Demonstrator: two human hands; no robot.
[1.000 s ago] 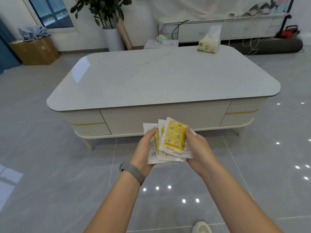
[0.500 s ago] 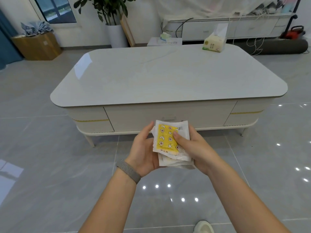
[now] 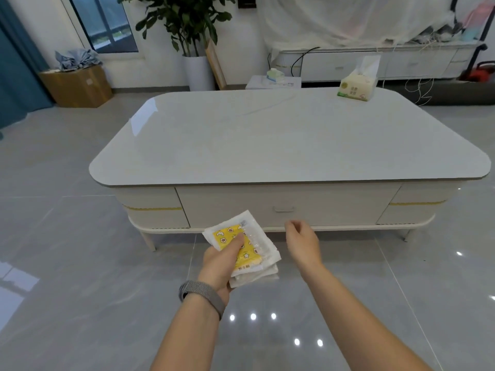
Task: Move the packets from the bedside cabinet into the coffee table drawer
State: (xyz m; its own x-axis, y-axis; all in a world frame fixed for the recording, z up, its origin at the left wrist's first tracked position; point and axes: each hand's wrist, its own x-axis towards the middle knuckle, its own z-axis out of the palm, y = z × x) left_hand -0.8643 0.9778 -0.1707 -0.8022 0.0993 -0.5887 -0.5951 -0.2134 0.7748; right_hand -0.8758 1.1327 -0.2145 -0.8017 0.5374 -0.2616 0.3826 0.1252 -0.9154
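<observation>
My left hand (image 3: 220, 261) grips a stack of white packets (image 3: 249, 253), the top one printed yellow with small cartoon figures; the thumb lies across its face. My right hand (image 3: 302, 241) is free of the stack, fingers loosely curled and holding nothing, just below the coffee table's middle drawer (image 3: 289, 207). The drawer front is closed and its small handle (image 3: 283, 209) sits a little above and left of my right fingertips. The white coffee table (image 3: 267, 140) fills the middle of the view.
A tissue pack (image 3: 357, 85) stands on the table's far right corner. Side drawers with yellow stripes flank the middle drawer. Behind are a potted plant (image 3: 192, 36), a cardboard box (image 3: 77, 85) and a low TV cabinet (image 3: 375, 62). Glossy grey floor tiles surround the table.
My right hand has let go of the packets and moved up and right toward the drawer handle. The left hand now holds the stack alone. The table has come closer.
</observation>
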